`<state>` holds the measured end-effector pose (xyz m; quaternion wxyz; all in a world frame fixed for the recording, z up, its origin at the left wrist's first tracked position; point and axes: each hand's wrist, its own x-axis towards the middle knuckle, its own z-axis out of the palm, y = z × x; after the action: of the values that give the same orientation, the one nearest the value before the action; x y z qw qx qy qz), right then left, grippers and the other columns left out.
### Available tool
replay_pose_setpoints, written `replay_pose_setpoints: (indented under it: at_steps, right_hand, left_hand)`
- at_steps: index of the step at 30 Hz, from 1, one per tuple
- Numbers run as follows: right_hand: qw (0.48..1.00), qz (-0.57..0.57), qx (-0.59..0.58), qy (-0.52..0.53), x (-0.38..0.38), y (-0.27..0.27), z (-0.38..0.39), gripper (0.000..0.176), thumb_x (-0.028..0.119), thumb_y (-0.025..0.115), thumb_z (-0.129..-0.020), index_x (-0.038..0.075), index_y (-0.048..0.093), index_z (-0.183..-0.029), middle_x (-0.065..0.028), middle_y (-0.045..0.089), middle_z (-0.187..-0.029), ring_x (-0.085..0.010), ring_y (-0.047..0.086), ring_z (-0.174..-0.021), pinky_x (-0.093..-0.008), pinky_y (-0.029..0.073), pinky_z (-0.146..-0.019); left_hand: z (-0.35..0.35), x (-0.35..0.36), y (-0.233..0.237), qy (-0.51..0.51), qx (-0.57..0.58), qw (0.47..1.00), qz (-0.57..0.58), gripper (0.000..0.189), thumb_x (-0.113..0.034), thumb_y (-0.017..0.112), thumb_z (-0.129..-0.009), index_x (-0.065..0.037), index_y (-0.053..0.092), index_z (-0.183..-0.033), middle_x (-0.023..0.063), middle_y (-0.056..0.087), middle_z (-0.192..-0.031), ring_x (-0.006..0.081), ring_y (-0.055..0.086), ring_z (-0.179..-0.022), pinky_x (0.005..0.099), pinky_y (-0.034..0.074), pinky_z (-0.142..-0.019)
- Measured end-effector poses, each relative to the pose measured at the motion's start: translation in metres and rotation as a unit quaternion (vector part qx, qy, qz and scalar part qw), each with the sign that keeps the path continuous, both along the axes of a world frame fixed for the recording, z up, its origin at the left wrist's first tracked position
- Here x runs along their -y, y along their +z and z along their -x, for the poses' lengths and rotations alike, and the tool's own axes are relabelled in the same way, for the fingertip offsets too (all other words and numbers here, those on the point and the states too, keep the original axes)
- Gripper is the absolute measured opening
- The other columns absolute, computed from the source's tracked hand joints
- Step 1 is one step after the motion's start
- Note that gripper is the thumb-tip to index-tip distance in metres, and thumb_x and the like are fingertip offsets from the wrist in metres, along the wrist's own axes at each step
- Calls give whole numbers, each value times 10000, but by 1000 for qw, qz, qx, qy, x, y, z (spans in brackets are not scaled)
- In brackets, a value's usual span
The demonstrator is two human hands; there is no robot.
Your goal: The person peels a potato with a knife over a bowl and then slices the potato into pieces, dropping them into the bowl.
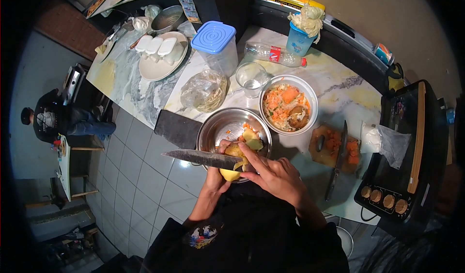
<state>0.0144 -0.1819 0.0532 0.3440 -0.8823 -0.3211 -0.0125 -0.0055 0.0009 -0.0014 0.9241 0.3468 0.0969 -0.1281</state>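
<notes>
My left hand (pixel 216 178) is closed around a partly peeled potato (pixel 229 175), its bare yellow flesh showing below and brown skin above. In my right hand (pixel 278 177) is a large kitchen knife (pixel 203 158), its dark blade pointing left across the potato. A strip of peel hangs at the blade near my right fingers. Just beyond both hands is a steel bowl (pixel 207 127) with peeled potato pieces and orange bits inside. The knife handle is mostly hidden by my right hand.
A white bowl (pixel 315 109) holds peelings and an unpeeled potato. Chopped carrot lies on a cutting board (pixel 317 132) with a second knife (pixel 337 159). A toaster oven (pixel 387 176) stands right. Behind are a glass (pixel 251 81), bottle (pixel 264 51) and lidded container (pixel 215 50). Another person (pixel 58 118) is far left.
</notes>
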Motion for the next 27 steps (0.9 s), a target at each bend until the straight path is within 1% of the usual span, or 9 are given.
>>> replay_pose_setpoints:
  at_steps: [1,2,4,7,11,13,19,26,27]
  right_hand:
    - [1000,8,-5,4,0,1,0,735,332,718,-834,103,389,-1450,-133,690,-817,-294,650,-576,-392,510,-538]
    - [1000,8,-5,3,0,3,0,735,332,718,-834,103,389,-1450,-133,690,-817,-294,650,-576,-392,510,-538]
    - [1000,14,0,-15,1,8,2,737,354,711,-841,94,388,-1450,-112,652,-678,-284,632,-535,-378,497,-524]
    - [999,38,12,-13,1,9,5,735,371,701,-850,96,383,-1453,-107,629,-614,-273,613,-501,-362,485,-514]
    - [999,35,20,-19,1,6,7,730,371,695,-856,96,380,-1455,-108,625,-605,-267,614,-499,-358,484,-514]
    - [998,61,27,-18,0,9,7,732,371,694,-856,94,377,-1455,-114,653,-658,-270,617,-502,-358,485,-514]
    - [999,47,18,-21,0,10,8,712,357,695,-854,96,394,-1444,-126,702,-821,-267,640,-540,-367,487,-509]
    - [998,51,11,-28,-1,2,5,696,336,695,-856,90,403,-1438,-112,706,-848,-253,655,-569,-356,499,-520]
    - [999,36,23,-25,-1,-3,4,680,386,663,-872,99,405,-1431,-130,701,-935,-238,661,-561,-331,501,-489]
  left_hand:
    - [0,0,1,-7,7,1000,-6,276,-335,424,-1015,-81,480,-1107,84,564,-1163,165,580,-1054,306,487,-899]
    - [-1,-1,2,-15,13,1000,-11,262,-330,428,-1015,-85,478,-1094,80,565,-1153,162,582,-1041,304,491,-889]
    - [1,1,2,-7,5,1000,1,263,-332,425,-1016,-87,478,-1096,78,566,-1142,160,581,-1032,305,493,-882]
    - [0,1,4,5,-3,1000,11,263,-335,426,-1015,-90,479,-1093,75,565,-1122,154,580,-1013,304,495,-869]
    - [0,1,-1,8,6,1000,9,263,-336,435,-1012,-85,483,-1076,76,566,-1115,145,577,-1012,295,495,-853]
    - [0,4,3,18,8,1000,-7,260,-331,440,-1011,-81,485,-1067,77,570,-1103,144,580,-1006,294,496,-849]
    - [2,8,7,27,5,999,-17,262,-316,456,-1008,-64,497,-1067,85,588,-1073,144,591,-981,296,498,-844]
    - [4,13,7,49,-8,998,-34,280,-310,445,-1012,-53,505,-1108,84,586,-1101,146,591,-1005,301,498,-858]
    - [4,13,7,50,-9,998,-34,280,-310,445,-1012,-53,505,-1108,84,586,-1101,146,591,-1005,301,498,-858]
